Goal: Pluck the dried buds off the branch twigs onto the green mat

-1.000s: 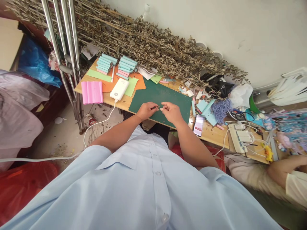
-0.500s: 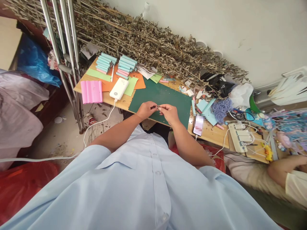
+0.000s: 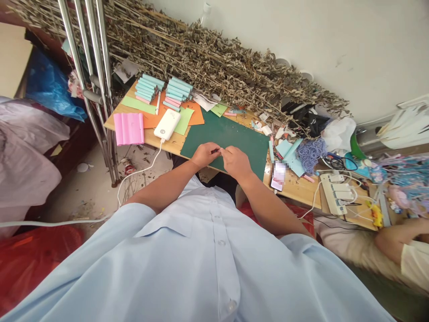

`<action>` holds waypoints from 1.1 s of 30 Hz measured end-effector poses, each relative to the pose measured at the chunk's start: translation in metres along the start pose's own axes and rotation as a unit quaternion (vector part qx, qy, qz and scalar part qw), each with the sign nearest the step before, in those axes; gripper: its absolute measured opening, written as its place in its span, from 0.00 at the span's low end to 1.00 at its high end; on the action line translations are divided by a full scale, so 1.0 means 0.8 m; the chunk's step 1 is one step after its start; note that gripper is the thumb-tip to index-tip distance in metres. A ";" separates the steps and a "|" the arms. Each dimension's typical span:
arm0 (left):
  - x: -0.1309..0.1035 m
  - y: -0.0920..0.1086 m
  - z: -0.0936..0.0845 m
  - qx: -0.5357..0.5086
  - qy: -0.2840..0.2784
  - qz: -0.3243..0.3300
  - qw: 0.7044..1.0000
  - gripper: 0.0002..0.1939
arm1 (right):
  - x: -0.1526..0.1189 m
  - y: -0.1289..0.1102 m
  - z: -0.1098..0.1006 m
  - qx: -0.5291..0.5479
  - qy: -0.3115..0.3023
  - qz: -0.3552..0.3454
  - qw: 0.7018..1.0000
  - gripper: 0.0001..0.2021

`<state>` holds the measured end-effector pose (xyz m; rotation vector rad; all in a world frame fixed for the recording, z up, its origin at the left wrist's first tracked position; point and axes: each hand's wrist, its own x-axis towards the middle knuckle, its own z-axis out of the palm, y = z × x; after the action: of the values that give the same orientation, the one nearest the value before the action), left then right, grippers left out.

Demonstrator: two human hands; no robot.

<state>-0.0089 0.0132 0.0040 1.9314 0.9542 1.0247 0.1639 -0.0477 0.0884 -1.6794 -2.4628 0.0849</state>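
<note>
Over the front edge of a dark green mat (image 3: pixel 231 134), my two hands meet fingertip to fingertip. My left hand (image 3: pixel 205 155) is closed in a pinch, with something small and dark at its fingers. Against it, my right hand (image 3: pixel 235 162) is closed too, fingers curled and tips pressed together; what it holds is too small to name. A white power bank (image 3: pixel 167 124) with a cable lies left of the mat, beside a pink folded sheet (image 3: pixel 129 129). Blue and pink paper rolls (image 3: pixel 177 91) are piled behind it.
Dried plant stalks (image 3: pixel 214 58) lie along the wall behind the table. Right of the mat are a phone (image 3: pixel 278 175), purple yarn (image 3: pixel 310 154) and a power strip (image 3: pixel 335 194). Metal crutches (image 3: pixel 95 85) stand at the left. Another person's arm (image 3: pixel 395 241) shows at the far right.
My right hand has turned, its fingers now curled more tightly and its back more toward the camera. My left hand has hardly moved.
</note>
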 end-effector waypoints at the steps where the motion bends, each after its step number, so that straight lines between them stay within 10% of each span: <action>1: 0.000 0.000 0.000 0.001 -0.001 0.001 1.000 0.06 | 0.001 -0.001 -0.001 -0.008 -0.006 -0.002 1.000 0.20; 23: 0.001 -0.001 -0.002 0.002 0.000 0.023 1.000 0.08 | 0.012 -0.010 0.013 0.227 0.108 0.117 0.961 0.09; 33: -0.001 0.000 -0.001 0.000 0.001 0.030 1.000 0.10 | 0.033 0.001 0.012 0.481 0.030 0.314 0.818 0.11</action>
<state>-0.0101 0.0127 0.0043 1.9702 0.9019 1.0621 0.1535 -0.0228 0.0812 -1.7601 -1.2447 1.1063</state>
